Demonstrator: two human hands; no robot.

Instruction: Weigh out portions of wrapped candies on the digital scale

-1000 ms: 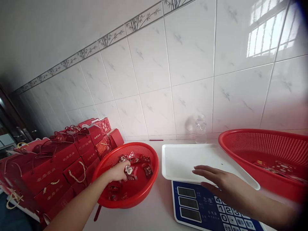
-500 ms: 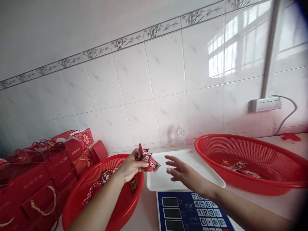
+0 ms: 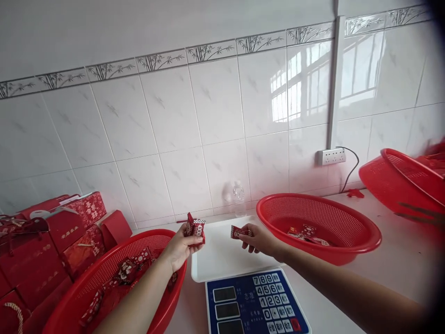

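My left hand (image 3: 182, 248) is closed around several small red wrapped packets (image 3: 199, 230), held above the near-left edge of a white scale tray (image 3: 212, 264). Between the fingers of my right hand (image 3: 260, 239) is a single red wrapped packet (image 3: 237, 232), over the tray's right part. Both hands are raised and apart from each other. Below the tray sits the scale's blue keypad panel (image 3: 248, 297). A red basket (image 3: 174, 287) under my left forearm holds more wrapped packets (image 3: 128, 269), partly hidden by that arm.
Another red basket (image 3: 368, 239) with some packets stands right of the tray. Stacked red gift boxes (image 3: 52, 250) fill the left side. A clear bottle (image 3: 238, 197) stands by the tiled wall. At far right, another person's blurred hand (image 3: 420, 213) is by a tilted red basket (image 3: 378, 176).
My right hand was empty with spread fingers and now pinches one packet. My left hand still holds its packets. The view has turned right, bringing the tilted basket into sight.
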